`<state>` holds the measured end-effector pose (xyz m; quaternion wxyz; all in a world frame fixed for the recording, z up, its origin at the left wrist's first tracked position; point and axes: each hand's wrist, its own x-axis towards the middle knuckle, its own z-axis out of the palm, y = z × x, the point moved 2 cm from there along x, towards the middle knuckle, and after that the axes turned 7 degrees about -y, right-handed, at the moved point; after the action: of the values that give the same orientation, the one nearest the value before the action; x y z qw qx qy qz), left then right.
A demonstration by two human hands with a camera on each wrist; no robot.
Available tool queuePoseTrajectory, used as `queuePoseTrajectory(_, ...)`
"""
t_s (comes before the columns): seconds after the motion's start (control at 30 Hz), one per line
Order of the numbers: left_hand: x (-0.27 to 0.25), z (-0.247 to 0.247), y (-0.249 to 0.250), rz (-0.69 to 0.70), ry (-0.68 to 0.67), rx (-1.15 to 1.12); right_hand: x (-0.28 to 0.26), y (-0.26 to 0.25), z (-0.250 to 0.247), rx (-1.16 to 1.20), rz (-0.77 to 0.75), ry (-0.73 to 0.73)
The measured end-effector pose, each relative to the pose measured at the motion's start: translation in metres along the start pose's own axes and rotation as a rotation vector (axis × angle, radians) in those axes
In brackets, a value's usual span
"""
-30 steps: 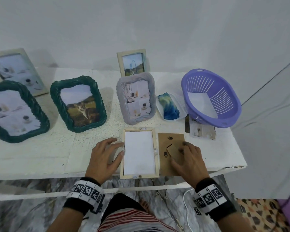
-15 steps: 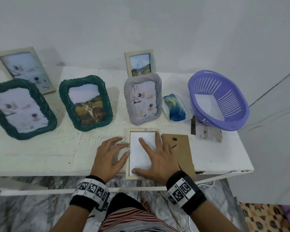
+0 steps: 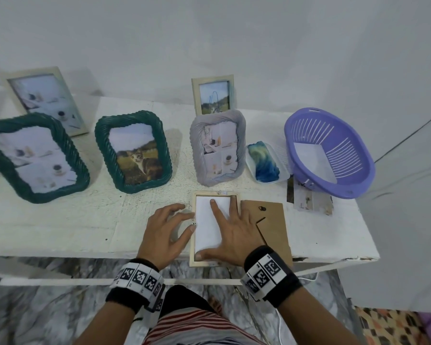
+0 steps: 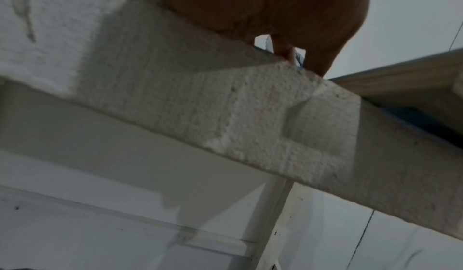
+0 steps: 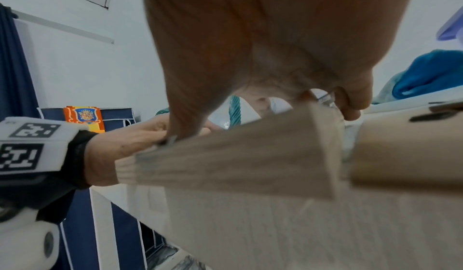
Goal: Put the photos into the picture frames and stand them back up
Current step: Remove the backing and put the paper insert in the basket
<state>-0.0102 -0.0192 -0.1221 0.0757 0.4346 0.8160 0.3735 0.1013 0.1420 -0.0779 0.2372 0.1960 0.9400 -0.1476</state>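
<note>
Right hand (image 3: pixel 230 235) fingers (image 3: pixel 215 207) straight, spread, pressing white photo (image 3: pixel 207 235) flat into face-down frame (image 3: pixel 237 196), likely seating it before backing goes on. Left hand (image 3: pixel 163 235) fingertips (image 3: pixel 191 228) loosely extended, touching frame's left edge, grasping nothing (probably bracing against sliding). Frame at table (image 3: pixel 60 232) front edge, overhanging slightly. Brown backing (image 3: pixel 274 225) just right, touching frame. More photos (image 3: pixel 309 202) under basket (image 3: pixel 329 153).

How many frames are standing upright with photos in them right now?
5. Back left, a pale frame; front left, a green frame; beside it, a green frame with a cat photo; centre, a grey frame; behind it, a small pale frame. None seem hidden.
</note>
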Motion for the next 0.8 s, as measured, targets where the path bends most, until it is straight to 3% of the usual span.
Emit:
queuePoseTrajectory(0.2,0.001,-0.001,0.0,0.007,-0.003,0.002,-0.001,-0.003,-0.006,0.022,0.014,0.048)
queuePoseTrajectory(0.47,0.002,-0.004,0.003,-0.038,-0.017,-0.007,-0.013,-0.001,-0.013,0.161,-0.027,0.235)
queuePoseTrajectory(0.6,0.006,-0.018,0.026,-0.086,0.022,-0.216,-0.025,0.004,-0.019,0.32,-0.09,0.28)
queuePoseTrajectory(0.7,0.009,-0.025,0.06,-0.143,-0.046,-0.498,-0.032,0.005,-0.017,0.398,-0.159,0.299)
queuePoseTrajectory(0.8,0.016,-0.024,0.078,-0.211,-0.038,-0.615,-0.042,0.011,-0.017,0.624,-0.211,0.36)
